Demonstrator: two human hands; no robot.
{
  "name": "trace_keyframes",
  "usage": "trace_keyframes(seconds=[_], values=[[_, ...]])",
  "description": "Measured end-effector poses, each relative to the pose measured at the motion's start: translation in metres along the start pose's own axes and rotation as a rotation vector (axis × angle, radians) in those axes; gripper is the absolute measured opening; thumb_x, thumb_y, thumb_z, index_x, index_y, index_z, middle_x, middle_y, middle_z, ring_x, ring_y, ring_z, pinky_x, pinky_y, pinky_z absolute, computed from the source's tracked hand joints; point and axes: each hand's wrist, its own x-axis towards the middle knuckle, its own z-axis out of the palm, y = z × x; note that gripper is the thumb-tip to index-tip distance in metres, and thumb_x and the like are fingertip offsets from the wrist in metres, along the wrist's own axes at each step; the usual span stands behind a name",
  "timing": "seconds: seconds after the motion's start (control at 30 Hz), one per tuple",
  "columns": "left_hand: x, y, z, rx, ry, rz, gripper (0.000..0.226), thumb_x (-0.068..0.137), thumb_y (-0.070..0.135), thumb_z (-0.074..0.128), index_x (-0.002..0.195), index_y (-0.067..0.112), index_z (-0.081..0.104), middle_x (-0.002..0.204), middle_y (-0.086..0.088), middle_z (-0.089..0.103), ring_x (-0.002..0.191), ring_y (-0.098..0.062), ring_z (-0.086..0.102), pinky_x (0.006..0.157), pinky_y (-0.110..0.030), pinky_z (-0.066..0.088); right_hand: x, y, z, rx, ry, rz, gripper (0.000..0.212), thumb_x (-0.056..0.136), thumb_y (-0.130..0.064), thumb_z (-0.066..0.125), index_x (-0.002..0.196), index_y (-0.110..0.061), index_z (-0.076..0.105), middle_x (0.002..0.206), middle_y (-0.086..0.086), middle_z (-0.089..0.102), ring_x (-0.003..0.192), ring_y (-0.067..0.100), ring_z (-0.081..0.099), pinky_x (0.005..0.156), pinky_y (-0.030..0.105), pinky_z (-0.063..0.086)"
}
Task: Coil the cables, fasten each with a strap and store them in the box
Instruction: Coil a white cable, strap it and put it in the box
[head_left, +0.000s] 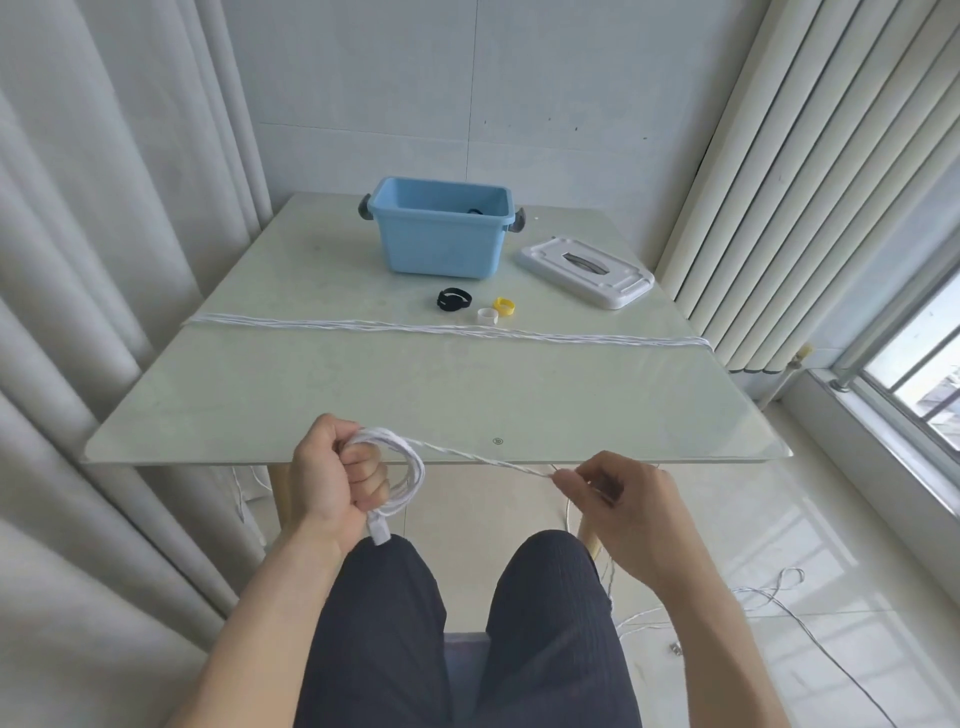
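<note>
Your left hand (332, 475) fisted round small coil of white cable (402, 480), white plug hanging below fist. Your right hand (618, 499) pinches same cable's free run, stretched between hands at near bench (311, 395) edge. Second white cable (441, 328) lies straight across bench middle. Blue box (441, 228) far centre, open; white lid (587, 270) to its right. Black strap (453, 299), white strap (488, 316), yellow strap (503, 306) lie between box and straight cable.
</note>
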Motion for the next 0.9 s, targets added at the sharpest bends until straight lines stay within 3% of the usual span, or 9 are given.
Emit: trace_keyframes(seconds=[0.13, 0.23, 0.3, 0.37, 0.47, 0.57, 0.7, 0.8, 0.9], values=[[0.005, 0.021, -0.010, -0.005, 0.085, 0.038, 0.049, 0.089, 0.019, 0.034, 0.041, 0.026, 0.024, 0.040, 0.008, 0.014, 0.049, -0.018, 0.001, 0.045, -0.023, 0.005, 0.005, 0.019, -0.019, -0.147, -0.089, 0.096, 0.041, 0.079, -0.053, 0.075, 0.060, -0.019, 0.062, 0.042, -0.012, 0.042, 0.044, 0.008, 0.036, 0.048, 0.021, 0.027], [0.011, 0.033, -0.024, -0.020, 0.158, 0.064, 0.046, 0.088, 0.021, 0.035, 0.043, 0.026, 0.025, 0.040, 0.008, 0.014, 0.050, -0.019, 0.001, 0.048, -0.024, 0.003, 0.008, 0.037, -0.033, -0.052, -0.016, 0.154, 0.041, 0.084, -0.044, 0.075, 0.057, -0.018, 0.060, 0.048, -0.010, 0.036, 0.048, 0.011, 0.030, 0.047, 0.023, 0.024], [0.010, 0.032, -0.025, 0.023, 0.114, 0.041, 0.046, 0.091, 0.022, 0.036, 0.047, 0.024, 0.027, 0.041, 0.007, 0.015, 0.049, -0.018, 0.002, 0.047, -0.024, 0.004, 0.012, 0.047, -0.035, -0.058, 0.061, 0.174, 0.035, 0.088, -0.039, 0.071, 0.058, -0.024, 0.062, 0.052, -0.004, 0.044, 0.052, 0.015, 0.040, 0.051, 0.028, 0.032], [0.005, 0.026, -0.018, 0.077, 0.005, -0.028, 0.044, 0.094, 0.023, 0.035, 0.050, 0.023, 0.028, 0.042, 0.008, 0.015, 0.048, -0.017, 0.002, 0.046, -0.024, 0.004, 0.015, 0.051, -0.029, -0.123, 0.072, 0.193, 0.013, 0.093, -0.033, 0.067, 0.090, -0.022, 0.073, 0.071, -0.002, 0.067, 0.071, 0.020, 0.059, 0.066, 0.032, 0.046], [-0.006, 0.017, -0.005, 0.155, -0.166, -0.142, 0.041, 0.089, 0.022, 0.038, 0.049, 0.022, 0.028, 0.041, 0.008, 0.015, 0.046, -0.015, 0.001, 0.046, -0.022, 0.005, 0.012, 0.050, -0.008, -0.227, -0.072, 0.173, 0.061, 0.090, -0.033, 0.070, 0.145, -0.024, 0.045, 0.127, 0.002, 0.055, 0.120, 0.020, 0.053, 0.098, 0.031, 0.040], [-0.014, 0.012, 0.006, 0.320, -0.346, -0.160, 0.035, 0.074, 0.024, 0.049, 0.045, 0.022, 0.029, 0.043, 0.008, 0.015, 0.044, -0.012, 0.004, 0.047, -0.024, 0.005, 0.002, 0.032, 0.016, -0.039, -0.111, 0.038, 0.063, 0.087, -0.041, 0.072, 0.143, -0.037, 0.043, 0.128, -0.011, 0.053, 0.126, -0.001, 0.048, 0.103, 0.028, 0.039], [-0.024, 0.003, 0.015, 0.518, -0.549, -0.120, 0.032, 0.074, 0.027, 0.045, 0.049, 0.020, 0.028, 0.048, 0.006, 0.016, 0.044, -0.012, 0.009, 0.048, -0.027, 0.008, -0.009, -0.003, 0.038, 0.254, -0.373, -0.124, 0.031, 0.095, -0.040, 0.065, 0.124, -0.029, 0.066, 0.121, -0.016, 0.068, 0.118, -0.002, 0.059, 0.105, 0.030, 0.045], [-0.026, 0.003, 0.018, 0.566, -0.565, -0.103, 0.029, 0.073, 0.028, 0.044, 0.051, 0.019, 0.028, 0.049, 0.006, 0.017, 0.045, -0.012, 0.009, 0.047, -0.024, 0.009, -0.011, -0.021, 0.037, 0.384, -0.465, -0.150, 0.025, 0.098, -0.035, 0.063, 0.097, -0.011, 0.070, 0.075, 0.000, 0.072, 0.072, 0.015, 0.065, 0.069, 0.030, 0.048], [-0.025, 0.004, 0.011, 0.611, -0.506, -0.107, 0.031, 0.076, 0.031, 0.046, 0.050, 0.022, 0.030, 0.051, 0.006, 0.016, 0.047, -0.012, 0.007, 0.048, -0.025, 0.007, -0.007, -0.022, 0.023, 0.482, -0.291, -0.100, 0.025, 0.092, -0.031, 0.067, 0.084, -0.008, 0.071, 0.052, -0.005, 0.046, 0.046, 0.009, 0.038, 0.047, 0.016, 0.032]])
